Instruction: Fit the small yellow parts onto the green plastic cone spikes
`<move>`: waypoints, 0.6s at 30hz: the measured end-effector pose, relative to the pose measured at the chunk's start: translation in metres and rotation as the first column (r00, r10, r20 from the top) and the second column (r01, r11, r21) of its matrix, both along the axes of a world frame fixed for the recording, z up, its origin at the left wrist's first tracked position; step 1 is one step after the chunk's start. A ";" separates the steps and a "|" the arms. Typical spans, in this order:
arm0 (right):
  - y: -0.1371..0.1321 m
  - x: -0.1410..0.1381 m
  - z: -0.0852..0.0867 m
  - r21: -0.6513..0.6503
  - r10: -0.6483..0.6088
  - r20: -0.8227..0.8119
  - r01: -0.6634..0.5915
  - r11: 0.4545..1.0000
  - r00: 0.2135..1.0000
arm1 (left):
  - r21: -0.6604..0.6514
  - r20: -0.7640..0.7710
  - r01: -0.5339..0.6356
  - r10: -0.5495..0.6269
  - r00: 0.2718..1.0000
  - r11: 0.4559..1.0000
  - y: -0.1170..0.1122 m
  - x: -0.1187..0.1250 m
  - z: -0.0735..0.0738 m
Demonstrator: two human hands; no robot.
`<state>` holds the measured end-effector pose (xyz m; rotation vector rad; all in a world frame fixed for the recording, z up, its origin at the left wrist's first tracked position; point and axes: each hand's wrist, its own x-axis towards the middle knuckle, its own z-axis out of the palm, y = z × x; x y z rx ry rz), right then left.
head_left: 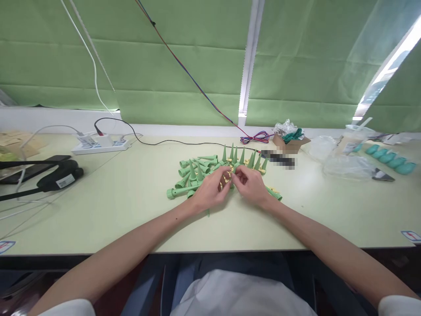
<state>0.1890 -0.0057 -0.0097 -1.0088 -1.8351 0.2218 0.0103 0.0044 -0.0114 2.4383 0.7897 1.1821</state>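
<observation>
My left hand [212,189] and my right hand [250,184] meet at the middle of the pale green table [118,206], fingers curled together over a small green cone part with yellow rings [228,179]. The left hand grips several small yellow rings and the part. The right hand pinches at the same part. A pile of green cone spikes [194,173] lies just left of and behind the hands. A row of upright green cones [241,157] stands behind them.
A white power strip [100,145] with cables sits at the back left, a black device [61,174] at the left. A cardboard box [291,140], clear plastic bags [345,164] and teal pieces [391,159] lie at the right. Green blinds hang behind.
</observation>
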 end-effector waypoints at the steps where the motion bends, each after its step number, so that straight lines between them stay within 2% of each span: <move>1: 0.000 0.000 0.000 0.005 -0.002 -0.003 0.002 1.000 1.000 | 0.029 0.011 0.009 -0.009 1.000 1.000 -0.001 0.000 0.001; 4: 0.003 0.002 -0.001 0.030 -0.030 -0.001 0.030 0.999 1.000 | 0.130 -0.011 0.053 -0.052 0.999 0.990 -0.004 0.000 0.003; 8: 0.009 0.004 -0.003 0.052 -0.089 0.020 0.088 0.995 0.996 | 0.216 -0.190 0.185 -0.144 0.971 0.959 -0.008 0.001 0.002; 13: 0.015 0.007 0.003 0.072 -0.123 0.035 0.120 0.990 0.992 | 0.202 -0.321 0.230 -0.158 0.934 0.952 -0.011 0.005 -0.003; 18: 0.021 0.012 0.027 0.047 -0.148 0.035 0.147 0.988 0.988 | 0.154 -0.348 0.227 -0.162 0.923 0.962 -0.011 0.005 -0.001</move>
